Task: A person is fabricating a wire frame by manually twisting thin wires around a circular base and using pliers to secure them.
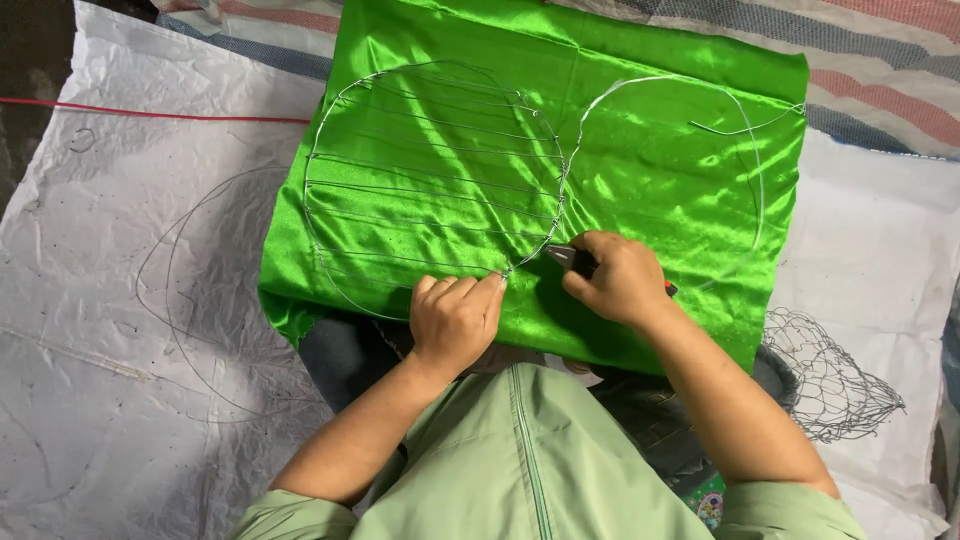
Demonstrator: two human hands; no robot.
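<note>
Two hands (455,320) (620,280), thin wire frame (440,165), glossy satin (660,190)

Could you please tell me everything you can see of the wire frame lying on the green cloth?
The wire frame is thin silvery wire bent into two joined round loops, flat on the shiny green cloth. The left loop carries roughly parallel cross wires; the right loop is open. The left hand pinches its lower edge, near the pliers' tip.

looks like an informal floor-level craft workspace, prob home/small workshop: white plastic sheeting (120,380) spread on ground, striped tarp (880,70), bent wire frames (440,180), wire mesh (830,375), green satin cloth (660,190) over lap.
</note>
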